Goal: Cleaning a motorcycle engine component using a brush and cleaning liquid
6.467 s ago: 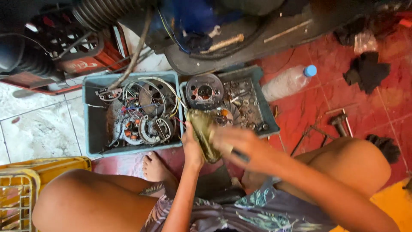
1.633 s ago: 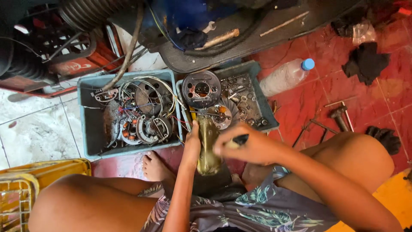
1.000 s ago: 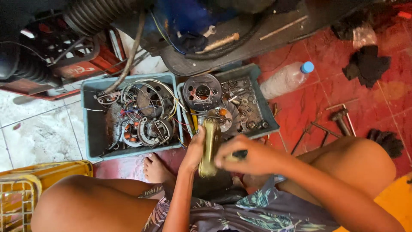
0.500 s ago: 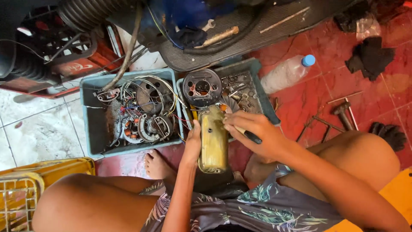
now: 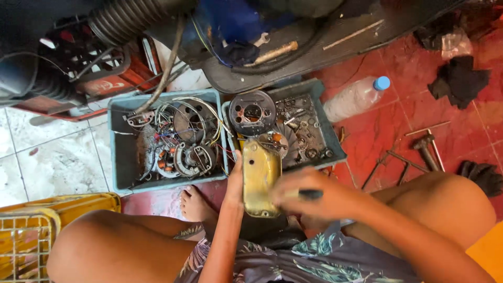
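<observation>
My left hand [image 5: 234,184] holds a yellowish oblong metal cover [image 5: 260,178] upright by its left edge, just in front of the trays. My right hand [image 5: 309,200], blurred with motion, is closed on a dark-handled tool [image 5: 310,194] and lies against the cover's lower right side. Behind the cover stand two grey-blue plastic trays: the left tray [image 5: 119,157] holds wire coils and round motor parts, the right tray [image 5: 335,147] holds a round dark plate [image 5: 252,112] and several small metal pieces.
A plastic bottle with a blue cap [image 5: 356,97] lies on the red floor at right. Metal wrenches [image 5: 427,147] and dark rags [image 5: 458,78] are further right. A yellow crate [image 5: 31,230] sits at lower left. Black hoses and a vehicle underside hang above. My bare foot [image 5: 195,204] rests below the left tray.
The cover has been turned from edge-on to face-up in my left hand. My right hand with the tool has dropped from the cover's top to its lower right side.
</observation>
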